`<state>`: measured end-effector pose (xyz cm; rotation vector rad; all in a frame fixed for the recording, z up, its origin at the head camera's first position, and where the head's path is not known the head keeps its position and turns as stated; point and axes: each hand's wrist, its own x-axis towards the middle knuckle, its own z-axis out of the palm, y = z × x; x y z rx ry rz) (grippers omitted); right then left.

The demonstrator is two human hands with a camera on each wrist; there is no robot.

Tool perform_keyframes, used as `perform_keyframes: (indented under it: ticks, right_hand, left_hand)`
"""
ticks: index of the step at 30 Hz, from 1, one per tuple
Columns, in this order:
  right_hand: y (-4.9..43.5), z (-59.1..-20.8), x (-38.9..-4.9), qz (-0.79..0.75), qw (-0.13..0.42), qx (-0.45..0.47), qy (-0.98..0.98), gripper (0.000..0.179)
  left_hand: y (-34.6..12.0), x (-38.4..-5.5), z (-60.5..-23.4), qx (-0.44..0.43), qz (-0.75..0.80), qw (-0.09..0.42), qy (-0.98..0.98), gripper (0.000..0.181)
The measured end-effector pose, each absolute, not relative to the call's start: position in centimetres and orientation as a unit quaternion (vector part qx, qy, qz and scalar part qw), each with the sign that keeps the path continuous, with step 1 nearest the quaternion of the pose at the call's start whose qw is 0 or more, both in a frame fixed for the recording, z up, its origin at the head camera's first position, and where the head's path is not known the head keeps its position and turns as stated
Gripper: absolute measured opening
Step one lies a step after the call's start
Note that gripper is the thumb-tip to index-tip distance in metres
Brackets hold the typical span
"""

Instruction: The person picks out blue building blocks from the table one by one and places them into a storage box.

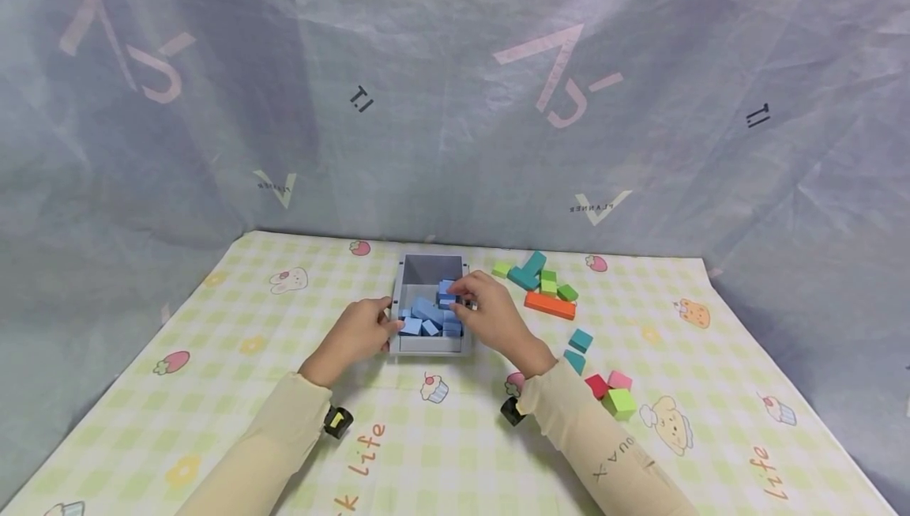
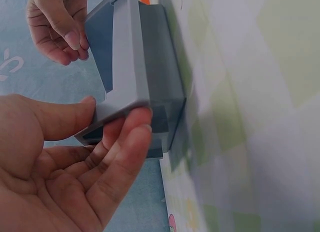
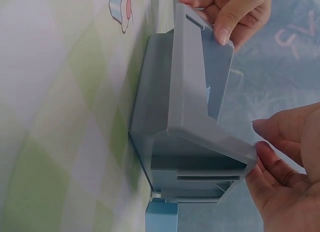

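Note:
A grey plastic bin [image 1: 430, 344] stands on the table with several blue building blocks [image 1: 428, 310] piled inside. My left hand [image 1: 359, 332] grips its left rim, the thumb [image 2: 70, 119] on top and the fingers [image 2: 125, 147] under the edge. Over the opposite rim reaches my right hand [image 1: 490, 312], its fingertips close to the blue blocks at the right side. In the right wrist view the right hand [image 3: 290, 167] is at the bin's corner, thumb and fingers parted, with no block visible between them. Whether its fingertips touch a block is hidden.
Right of the bin lie an orange bar [image 1: 550, 305], a teal block [image 1: 526, 275] and several green blocks [image 1: 548, 287]. Nearer the right forearm are another teal block [image 1: 580, 340], a red block [image 1: 596, 386], a pink block [image 1: 620, 380] and a lime cube [image 1: 620, 404]. A checked cloth [image 1: 235, 389] covers the table.

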<state>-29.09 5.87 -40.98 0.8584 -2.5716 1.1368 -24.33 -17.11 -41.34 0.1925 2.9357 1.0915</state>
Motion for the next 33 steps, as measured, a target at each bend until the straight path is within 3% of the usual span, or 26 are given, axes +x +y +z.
perform_keyframes:
  ticks: [13, 23, 33]
  right_hand:
    - [6.9, -40.8, -29.3, 0.408, 0.120, 0.321, -0.846, 0.018]
    - [9.3, -39.8, -31.9, 0.395, 0.153, 0.296, -0.856, 0.022]
    - [11.8, -41.2, -33.5, 0.375, 0.108, 0.214, -0.896, 0.026]
  left_hand:
    - [-16.7, -24.4, -41.6, 0.060, 0.358, 0.014, 0.932, 0.062]
    - [-16.9, -24.3, -41.5, 0.057, 0.356, 0.003, 0.933, 0.061]
    - [-17.1, -24.2, -41.5, 0.069, 0.356, -0.010, 0.932, 0.062]
